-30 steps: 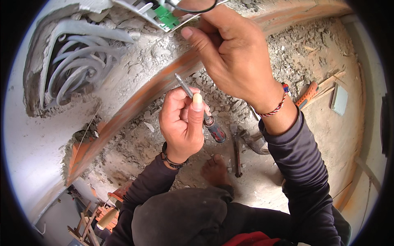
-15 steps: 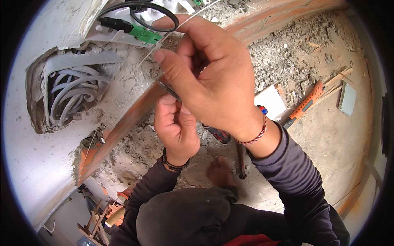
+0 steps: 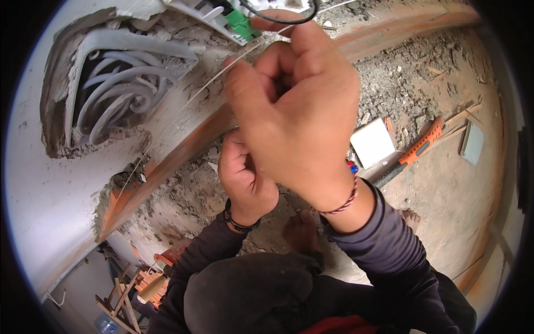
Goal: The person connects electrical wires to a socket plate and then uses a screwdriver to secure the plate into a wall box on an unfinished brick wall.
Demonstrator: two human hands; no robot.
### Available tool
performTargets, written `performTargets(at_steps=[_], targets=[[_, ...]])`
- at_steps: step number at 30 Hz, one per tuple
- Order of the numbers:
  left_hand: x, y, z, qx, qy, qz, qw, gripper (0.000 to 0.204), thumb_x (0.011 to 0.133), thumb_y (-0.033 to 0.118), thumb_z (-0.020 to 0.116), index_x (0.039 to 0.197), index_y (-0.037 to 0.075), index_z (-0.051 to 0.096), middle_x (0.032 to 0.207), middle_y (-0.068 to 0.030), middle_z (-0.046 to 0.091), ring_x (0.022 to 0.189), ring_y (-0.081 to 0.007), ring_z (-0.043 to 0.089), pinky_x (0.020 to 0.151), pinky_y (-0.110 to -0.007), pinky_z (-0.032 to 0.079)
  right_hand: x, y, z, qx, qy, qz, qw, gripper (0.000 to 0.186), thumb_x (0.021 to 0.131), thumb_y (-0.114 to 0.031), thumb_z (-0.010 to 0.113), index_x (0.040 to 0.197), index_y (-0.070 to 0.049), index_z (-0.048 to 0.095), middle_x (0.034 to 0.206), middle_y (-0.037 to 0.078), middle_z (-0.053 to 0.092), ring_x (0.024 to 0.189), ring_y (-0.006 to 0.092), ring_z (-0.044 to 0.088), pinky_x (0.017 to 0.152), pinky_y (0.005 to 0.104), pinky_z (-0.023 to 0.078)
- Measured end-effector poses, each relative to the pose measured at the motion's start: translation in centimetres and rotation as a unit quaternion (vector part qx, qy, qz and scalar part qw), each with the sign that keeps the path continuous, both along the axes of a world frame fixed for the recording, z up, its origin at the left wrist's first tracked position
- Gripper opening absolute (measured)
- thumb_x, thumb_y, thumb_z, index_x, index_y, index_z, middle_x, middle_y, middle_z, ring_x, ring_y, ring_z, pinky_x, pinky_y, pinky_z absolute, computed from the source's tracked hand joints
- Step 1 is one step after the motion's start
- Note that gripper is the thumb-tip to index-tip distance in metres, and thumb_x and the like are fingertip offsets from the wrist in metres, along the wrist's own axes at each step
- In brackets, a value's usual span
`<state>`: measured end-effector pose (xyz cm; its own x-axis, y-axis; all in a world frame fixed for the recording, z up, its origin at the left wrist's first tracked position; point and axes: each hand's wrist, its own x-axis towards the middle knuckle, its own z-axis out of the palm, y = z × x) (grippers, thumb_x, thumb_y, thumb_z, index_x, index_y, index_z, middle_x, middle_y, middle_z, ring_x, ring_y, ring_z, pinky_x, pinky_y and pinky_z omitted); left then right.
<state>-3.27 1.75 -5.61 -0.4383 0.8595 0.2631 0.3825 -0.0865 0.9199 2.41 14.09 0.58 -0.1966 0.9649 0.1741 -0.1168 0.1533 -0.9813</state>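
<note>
Probably, the thin white cable [image 3: 213, 81], slanting past the lower corner of the white plastic tray [image 3: 210, 24], is light, flexible and easily kinked; its bare stretch there suits a gentle pinch. The right hand [image 3: 300, 117] arches back-up, half curled, hold unclear; the left hand [image 3: 247, 186] curls beneath, contents hidden.

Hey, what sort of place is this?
Probably a room under construction or renovation: coiled grey tubes sit in a rough wall opening, rubble lies along the floor, and an orange-handled tool rests there.
</note>
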Motion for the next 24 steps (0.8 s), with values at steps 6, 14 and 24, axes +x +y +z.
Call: performTargets(at_steps=[6,14,24], targets=[[-0.1,-0.2,-0.7,-0.041,-0.081,0.004,0.996,0.03,0.101,0.02,0.062,0.117,-0.004,0.052,0.091,-0.0049,0.061,0.075,-0.0049,0.053,0.064,-0.019,0.042,0.6,0.5,1.4,0.007,-0.059,-0.003,0.998,0.027,0.078,-0.005,0.068,0.103,0.002,0.063,0.056,0.006,0.054,0.048,0.0195,0.053,0.049,0.033,0.042],[0.6,4.1,1.7,0.026,-0.166,-0.021,0.986,0.021,0.103,0.013,0.058,0.117,-0.003,0.053,0.089,-0.0029,0.062,0.078,-0.0042,0.055,0.067,-0.019,0.044,6.0,-0.1,-2.9,-0.074,0.001,0.163,0.984,0.03,0.097,-0.007,0.064,0.126,0.0,0.06,0.088,-0.001,0.058,0.079,0.0042,0.053,0.068,0.019,0.044],[-0.6,6.6,2.6,0.0,-0.094,-0.051,0.994,0.022,0.105,0.016,0.055,0.114,-0.003,0.053,0.08,-0.0087,0.067,0.069,-0.01,0.063,0.061,-0.021,0.051,8.2,-2.4,-5.0,-0.076,-0.025,0.194,0.978,0.034,0.096,-0.019,0.067,0.125,-0.004,0.056,0.09,0.008,0.059,0.07,0.0162,0.058,0.063,0.0292,0.049]])
